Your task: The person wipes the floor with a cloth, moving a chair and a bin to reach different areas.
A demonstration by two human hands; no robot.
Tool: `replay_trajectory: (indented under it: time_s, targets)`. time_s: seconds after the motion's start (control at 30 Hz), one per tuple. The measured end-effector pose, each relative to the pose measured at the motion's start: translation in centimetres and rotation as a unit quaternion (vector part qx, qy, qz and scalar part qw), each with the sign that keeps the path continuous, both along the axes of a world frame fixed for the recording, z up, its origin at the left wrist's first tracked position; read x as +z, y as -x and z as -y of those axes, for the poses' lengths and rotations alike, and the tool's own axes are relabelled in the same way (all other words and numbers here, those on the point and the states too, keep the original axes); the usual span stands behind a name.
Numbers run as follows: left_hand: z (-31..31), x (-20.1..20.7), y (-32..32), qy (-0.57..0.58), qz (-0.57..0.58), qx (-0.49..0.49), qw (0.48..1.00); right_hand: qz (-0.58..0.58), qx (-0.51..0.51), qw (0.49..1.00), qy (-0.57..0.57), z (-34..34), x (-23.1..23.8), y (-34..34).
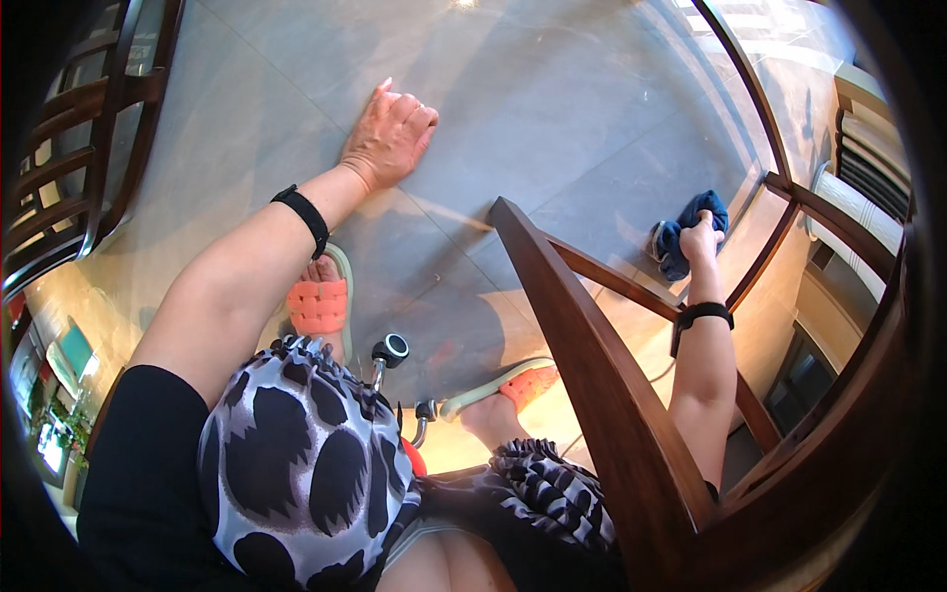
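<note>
My right hand (701, 239) reaches past a dark wooden leg (592, 365) and grips a bunched dark blue cloth (675, 249) against the grey tiled floor (434, 49), close to a low wooden rail. Ahead and to the left, my left hand (391, 136) hovers over or rests on the floor; which of the two I cannot tell. Its back faces up and its fingers curl under, with nothing visible in them. A black band (302, 219) circles the left wrist, and another (704, 314) the right.
Wooden furniture frames stand at the far left (99, 118) and along the right. My feet wear orange sandals (321, 304). Between them is a metal piece with round black-and-white ends (391, 349). A white ribbed round object (853, 237) lies behind the right-hand rails.
</note>
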State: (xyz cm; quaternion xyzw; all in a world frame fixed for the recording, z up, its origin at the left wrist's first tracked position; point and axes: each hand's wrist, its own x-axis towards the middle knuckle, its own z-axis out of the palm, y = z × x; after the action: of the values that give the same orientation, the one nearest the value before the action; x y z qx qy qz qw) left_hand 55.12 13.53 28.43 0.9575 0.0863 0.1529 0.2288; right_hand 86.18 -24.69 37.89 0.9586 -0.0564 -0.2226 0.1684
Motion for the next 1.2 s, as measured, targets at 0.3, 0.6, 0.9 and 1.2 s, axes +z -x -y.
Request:
replay_trajectory:
  time_s: [0.3, 0.6, 0.9, 1.2]
  targets:
    - [-0.4, 0.0, 0.7, -0.009, -0.032, -0.001, 0.999, -0.078, 0.484, 0.839, -0.236, -12.9, 0.9, 12.5]
    - [-0.9, 0.0, 0.8, -0.032, -0.044, 0.001, 0.998, 0.048, 0.437, 0.879, -0.186, -11.9, -4.4, -2.6]
    - [-0.6, -0.2, 1.0, -0.003, -0.032, 0.001, 0.999, 0.013, 0.116, 0.992, 0.055, -0.3, -5.1, -5.4]
    - [-0.2, 0.1, 0.3, -0.002, 0.009, -0.006, 1.000, -0.313, 0.140, 0.931, 0.129, 8.2, -0.9, -0.7]
